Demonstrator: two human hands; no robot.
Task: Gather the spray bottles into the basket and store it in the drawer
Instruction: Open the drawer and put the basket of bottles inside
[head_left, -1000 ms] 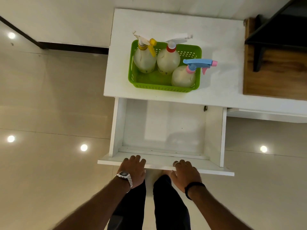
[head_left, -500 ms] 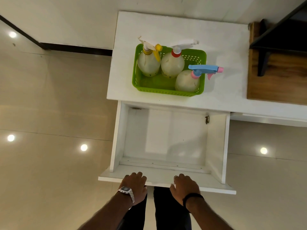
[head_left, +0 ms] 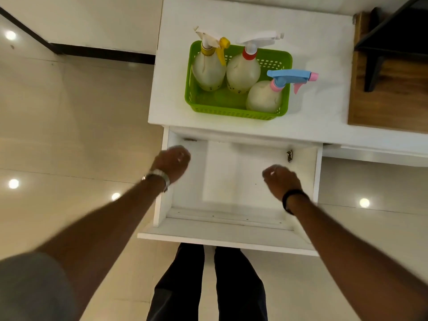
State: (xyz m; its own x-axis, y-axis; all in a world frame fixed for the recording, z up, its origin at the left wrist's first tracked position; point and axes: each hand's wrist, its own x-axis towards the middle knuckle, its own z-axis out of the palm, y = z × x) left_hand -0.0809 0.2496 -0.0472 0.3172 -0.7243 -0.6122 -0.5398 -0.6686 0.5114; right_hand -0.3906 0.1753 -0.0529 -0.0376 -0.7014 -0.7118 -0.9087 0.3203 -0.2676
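Observation:
A green basket point(head_left: 231, 111) stands on the white cabinet top point(head_left: 312, 66). Three pale spray bottles stand upright in it: one with a yellow trigger point(head_left: 208, 70), one with a white head and red collar point(head_left: 243, 70), one with a blue and pink trigger point(head_left: 264, 96). Below the top, the white drawer point(head_left: 222, 230) is pulled out, its inside bare. My left hand point(head_left: 172, 159) is raised over the drawer's left side, my right hand point(head_left: 281, 180) over its right part. Both hands hold nothing, fingers loosely curled, blurred.
A wooden board point(head_left: 389, 89) with a black frame point(head_left: 382, 42) lies on the cabinet top at the right. A small metal fitting point(head_left: 289, 155) sits at the drawer's back right corner. Glossy beige floor lies to the left; my legs point(head_left: 208, 286) stand under the drawer front.
Both hands have let go of the drawer's front panel and risen forward over the open drawer. The drawer came out a little further before that.

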